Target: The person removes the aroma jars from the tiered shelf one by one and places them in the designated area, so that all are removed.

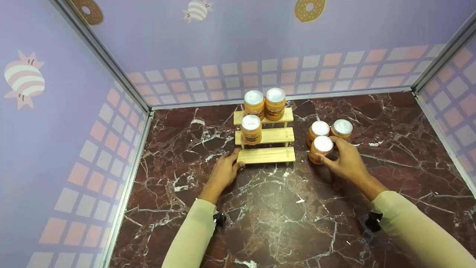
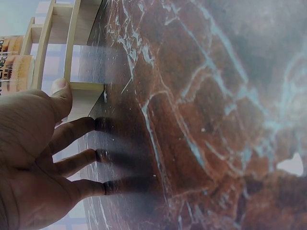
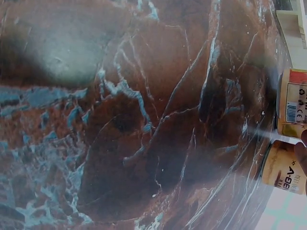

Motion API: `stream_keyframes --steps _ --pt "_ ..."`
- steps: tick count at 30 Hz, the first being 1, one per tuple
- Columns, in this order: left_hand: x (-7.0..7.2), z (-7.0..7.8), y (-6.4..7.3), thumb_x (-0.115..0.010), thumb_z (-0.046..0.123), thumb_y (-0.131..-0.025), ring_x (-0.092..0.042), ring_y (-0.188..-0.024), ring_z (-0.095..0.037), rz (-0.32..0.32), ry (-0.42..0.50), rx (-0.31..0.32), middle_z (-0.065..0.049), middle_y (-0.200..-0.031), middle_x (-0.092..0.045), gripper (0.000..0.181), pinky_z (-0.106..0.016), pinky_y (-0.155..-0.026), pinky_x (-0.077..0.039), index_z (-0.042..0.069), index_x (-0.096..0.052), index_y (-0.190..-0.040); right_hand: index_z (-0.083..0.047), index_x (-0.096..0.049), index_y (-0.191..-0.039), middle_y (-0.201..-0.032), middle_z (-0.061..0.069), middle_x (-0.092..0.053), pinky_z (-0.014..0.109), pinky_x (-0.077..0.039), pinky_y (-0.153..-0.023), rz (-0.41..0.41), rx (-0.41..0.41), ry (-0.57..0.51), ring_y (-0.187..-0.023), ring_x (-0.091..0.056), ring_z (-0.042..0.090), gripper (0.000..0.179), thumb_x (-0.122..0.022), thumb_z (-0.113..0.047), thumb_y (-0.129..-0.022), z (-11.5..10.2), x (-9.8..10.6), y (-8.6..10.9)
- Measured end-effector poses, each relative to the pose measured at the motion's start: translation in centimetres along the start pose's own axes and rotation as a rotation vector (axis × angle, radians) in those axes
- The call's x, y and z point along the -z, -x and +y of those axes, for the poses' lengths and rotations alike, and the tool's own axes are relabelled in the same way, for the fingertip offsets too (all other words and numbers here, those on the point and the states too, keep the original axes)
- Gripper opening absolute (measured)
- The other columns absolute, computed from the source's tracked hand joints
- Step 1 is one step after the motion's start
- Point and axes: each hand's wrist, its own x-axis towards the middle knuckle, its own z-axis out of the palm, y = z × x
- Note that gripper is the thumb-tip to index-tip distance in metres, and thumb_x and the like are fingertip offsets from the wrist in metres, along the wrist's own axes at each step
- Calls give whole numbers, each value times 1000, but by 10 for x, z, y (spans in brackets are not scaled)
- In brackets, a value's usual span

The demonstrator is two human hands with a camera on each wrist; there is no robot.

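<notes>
A three-step wooden stand (image 1: pixel 266 155) stands on the marbled table. My left hand (image 1: pixel 224 169) holds the left end of its lowest step, thumb at the front edge; in the left wrist view the other fingers (image 2: pixel 79 155) are spread, tips down at the table. Two orange cans (image 1: pixel 275 105) with pale lids sit on the top step, and another can (image 1: pixel 251 130) on the left of the middle step. Right of the stand, my right hand (image 1: pixel 346 159) grips the nearest can (image 1: pixel 320 149) between thumb and fingers. Two more cans, one left (image 1: pixel 318 130) and one right (image 1: pixel 342 128), stand just behind it.
Purple patterned walls (image 1: pixel 230 48) enclose the dark red marbled table (image 1: pixel 267 216) at the back and both sides. A small white scrap (image 1: pixel 300 199) lies on the table in front of the stand.
</notes>
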Motion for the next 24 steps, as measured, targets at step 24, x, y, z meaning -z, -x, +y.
stream_keyframes --steps 24 --pt "2 2 2 -71 45 -105 -51 -156 -47 -4 22 -14 -21 -155 -67 65 -78 -128 -33 23 -56 -164 13 -62 -141 -130 33 -73 64 -59 -93 -60 -21 6 -109 -74 51 71 -93 -28 -92 3 -1 2"
